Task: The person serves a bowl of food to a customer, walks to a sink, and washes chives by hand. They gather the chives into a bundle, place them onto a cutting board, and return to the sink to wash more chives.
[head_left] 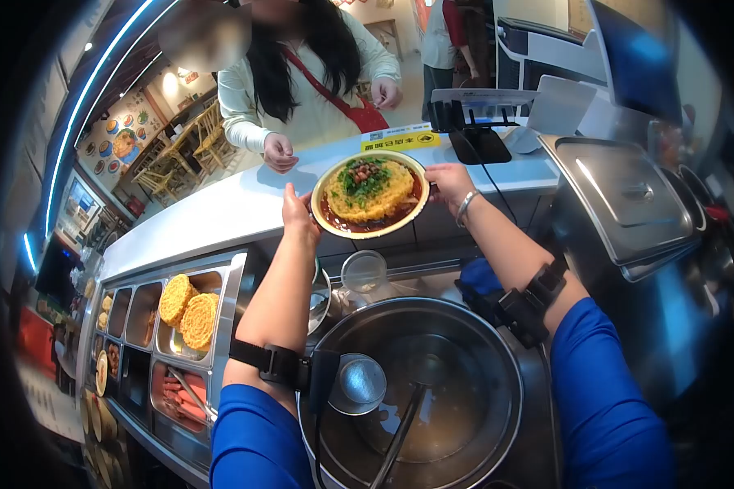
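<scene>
Between my two hands is a bowl (pixel 318 213) with a pale rim, held out at the inner edge of the white counter. In it a round yellow noodle cake (pixel 375 208) lies in dark reddish sauce, topped with chopped green herbs (pixel 359 181) and small brown bits. My left hand (pixel 298 213) grips the bowl's left side, thumb up along the rim. On the right side my right hand (pixel 451 186), with a bracelet at the wrist, holds the rim. The fingers under the bowl are hidden.
Across the counter (pixel 196 216) stands a person (pixel 318 73) with both hands near the bowl. Below my arms is a large steel pot (pixel 497 359) with liquid and a ladle (pixel 359 383). Food trays (pixel 189 281) lie left, a lidded steel container (pixel 628 191) right.
</scene>
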`<state>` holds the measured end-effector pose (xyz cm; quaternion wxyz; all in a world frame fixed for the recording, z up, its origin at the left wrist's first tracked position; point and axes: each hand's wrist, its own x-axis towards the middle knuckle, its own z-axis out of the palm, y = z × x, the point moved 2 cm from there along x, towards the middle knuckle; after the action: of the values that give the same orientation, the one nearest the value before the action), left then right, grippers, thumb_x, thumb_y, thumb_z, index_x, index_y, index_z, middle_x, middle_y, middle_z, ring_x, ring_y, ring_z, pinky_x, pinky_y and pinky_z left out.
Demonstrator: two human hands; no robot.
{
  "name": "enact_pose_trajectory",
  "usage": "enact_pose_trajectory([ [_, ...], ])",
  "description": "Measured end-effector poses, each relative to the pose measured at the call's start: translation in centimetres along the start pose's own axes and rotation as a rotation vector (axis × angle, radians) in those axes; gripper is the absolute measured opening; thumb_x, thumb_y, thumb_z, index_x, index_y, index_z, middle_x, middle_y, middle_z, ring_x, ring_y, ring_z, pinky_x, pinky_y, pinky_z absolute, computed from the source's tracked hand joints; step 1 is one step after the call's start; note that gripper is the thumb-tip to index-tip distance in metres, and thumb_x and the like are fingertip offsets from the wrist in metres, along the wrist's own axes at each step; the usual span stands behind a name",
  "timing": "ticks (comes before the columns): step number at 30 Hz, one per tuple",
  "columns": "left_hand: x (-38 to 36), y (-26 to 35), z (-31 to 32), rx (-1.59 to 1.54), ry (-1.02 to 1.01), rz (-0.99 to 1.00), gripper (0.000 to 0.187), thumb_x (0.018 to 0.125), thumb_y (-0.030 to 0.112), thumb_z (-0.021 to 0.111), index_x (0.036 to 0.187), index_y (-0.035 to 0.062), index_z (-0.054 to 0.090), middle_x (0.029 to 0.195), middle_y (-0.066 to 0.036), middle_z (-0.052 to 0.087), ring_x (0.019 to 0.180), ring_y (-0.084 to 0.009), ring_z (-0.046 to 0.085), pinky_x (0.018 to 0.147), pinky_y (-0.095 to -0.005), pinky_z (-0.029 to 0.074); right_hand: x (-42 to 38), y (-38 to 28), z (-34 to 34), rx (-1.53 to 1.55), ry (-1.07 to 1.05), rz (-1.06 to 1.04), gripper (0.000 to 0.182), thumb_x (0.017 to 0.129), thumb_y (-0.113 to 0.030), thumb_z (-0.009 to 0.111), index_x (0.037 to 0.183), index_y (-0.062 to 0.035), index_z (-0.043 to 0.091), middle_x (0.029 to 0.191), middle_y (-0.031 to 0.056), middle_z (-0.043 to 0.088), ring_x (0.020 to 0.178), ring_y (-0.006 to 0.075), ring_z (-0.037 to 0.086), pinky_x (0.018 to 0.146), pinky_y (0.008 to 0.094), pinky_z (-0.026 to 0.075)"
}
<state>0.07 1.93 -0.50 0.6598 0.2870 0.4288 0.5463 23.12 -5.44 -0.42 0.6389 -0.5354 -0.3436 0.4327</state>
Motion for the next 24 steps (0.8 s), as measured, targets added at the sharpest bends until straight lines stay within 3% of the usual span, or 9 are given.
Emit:
enact_pose_trajectory([
  [3,4.9,1.9,-0.5,0.010,-0.069,-0.009,0.059,0.081,0.044,0.029,0.097,-0.0111,0.045,0.087,-0.020,0.055,0.079,-0.0276,0.056,0.074,-0.0365,0.045,4.1,1.6,2.3,0.103,-0.012,0.023,0.009,0.068,-0.001,0.049,0.072,0.0027,0.056,0.058,0.0082,0.055,0.043,0.0142,0.052,0.038,0.0246,0.044],
  [7,5.5,0.6,0.6,0.010,-0.016,-0.089,0.052,0.078,0.039,0.036,0.096,-0.0087,0.044,0.088,-0.017,0.053,0.078,-0.0265,0.054,0.070,-0.0402,0.045,7.4,2.5,1.8,0.018,-0.037,0.032,0.010,0.071,-0.003,0.049,0.078,0.0025,0.054,0.063,0.0081,0.056,0.047,0.0144,0.054,0.041,0.0248,0.044],
  [9,6.8,0.4,0.4,0.044,0.014,-0.001,0.041,0.078,0.040,0.037,0.096,0.0046,0.047,0.089,-0.011,0.054,0.074,-0.0221,0.054,0.067,-0.0362,0.046,8.3,2.6,2.0,-0.023,-0.041,0.028,0.012,0.073,-0.004,0.049,0.082,0.0023,0.053,0.067,0.0074,0.056,0.050,0.0138,0.054,0.044,0.0242,0.045],
  [13,7.3,0.6,0.6,0.120,0.044,0.025,0.048,0.079,0.050,0.032,0.099,0.0083,0.045,0.092,-0.007,0.053,0.079,-0.0183,0.052,0.066,-0.0339,0.044,10.0,3.0,2.7,-0.015,-0.021,0.040,0.010,0.071,-0.002,0.047,0.076,0.0030,0.053,0.067,0.0096,0.057,0.054,0.0191,0.057,0.045,0.0285,0.048],
  [15,6.8,0.6,0.6,0.204,0.096,0.043,0.048,0.079,0.051,0.032,0.099,0.0089,0.046,0.095,-0.007,0.052,0.083,-0.0171,0.050,0.069,-0.0343,0.043,10.1,2.9,2.8,0.171,-0.043,0.082,0.011,0.074,-0.004,0.046,0.081,0.0027,0.051,0.071,0.0097,0.057,0.060,0.0199,0.058,0.050,0.0290,0.050],
  [16,6.0,0.7,0.5,0.216,0.029,0.036,0.055,0.078,0.051,0.033,0.110,0.0061,0.038,0.103,-0.010,0.048,0.089,-0.0208,0.049,0.074,-0.0370,0.041,9.5,2.8,2.7,0.222,-0.106,0.098,0.014,0.076,-0.005,0.045,0.086,0.0029,0.049,0.076,0.0101,0.057,0.063,0.0200,0.058,0.055,0.0303,0.050],
  [19,5.0,0.1,-0.2,0.164,0.113,-0.057,0.065,0.074,0.053,0.043,0.114,0.0019,0.031,0.104,-0.013,0.044,0.094,-0.0263,0.046,0.080,-0.0407,0.039,7.6,3.7,1.6,0.491,-0.026,0.129,0.014,0.075,-0.009,0.046,0.082,0.0028,0.049,0.073,0.0110,0.055,0.061,0.0194,0.056,0.057,0.0319,0.050],
  [20,4.6,-0.3,-0.8,0.178,0.079,-0.048,0.076,0.074,0.054,0.042,0.122,0.0007,0.018,0.111,-0.018,0.038,0.097,-0.0312,0.045,0.078,-0.0442,0.039,6.5,4.3,1.1,0.480,0.006,0.133,0.014,0.075,-0.010,0.047,0.080,0.0023,0.050,0.071,0.0107,0.055,0.061,0.0189,0.056,0.056,0.0313,0.049],
  [24,-0.4,-0.4,0.1,0.277,0.108,-0.076,0.081,0.073,0.055,0.042,0.125,0.0006,0.012,0.117,-0.020,0.033,0.099,-0.0333,0.043,0.077,-0.0457,0.040,-2.2,4.5,-0.1,0.509,-0.023,0.205,0.015,0.075,-0.013,0.050,0.080,0.0009,0.051,0.072,0.0093,0.054,0.065,0.0177,0.055,0.055,0.0280,0.047],
])
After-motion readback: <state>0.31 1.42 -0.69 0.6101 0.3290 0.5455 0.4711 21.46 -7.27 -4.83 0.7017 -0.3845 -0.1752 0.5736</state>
